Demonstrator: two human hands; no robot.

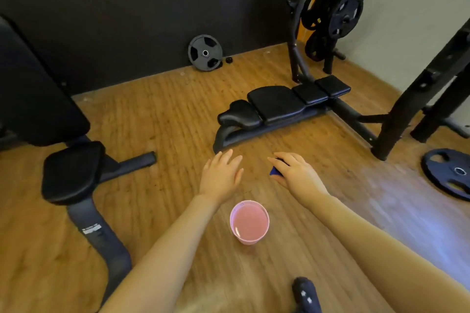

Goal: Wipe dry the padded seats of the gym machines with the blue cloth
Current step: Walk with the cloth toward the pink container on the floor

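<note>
Right hand (296, 173): grip clamped on cloth (274, 171) | Left hand (221, 173): fingers apart, empty | Bench (277, 104): ahead of cloth, slightly left, long axis running away to the right | Judged nearer: right hand | Seat (72, 170): well left

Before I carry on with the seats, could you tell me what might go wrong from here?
1. The pink cup stands full on the floor beneath your arms; a step toward the flat bench could tip it.
2. The weight plate lying at right is a trip hazard.
3. The blue cloth is bunched in your right hand; it may wipe poorly.
</note>
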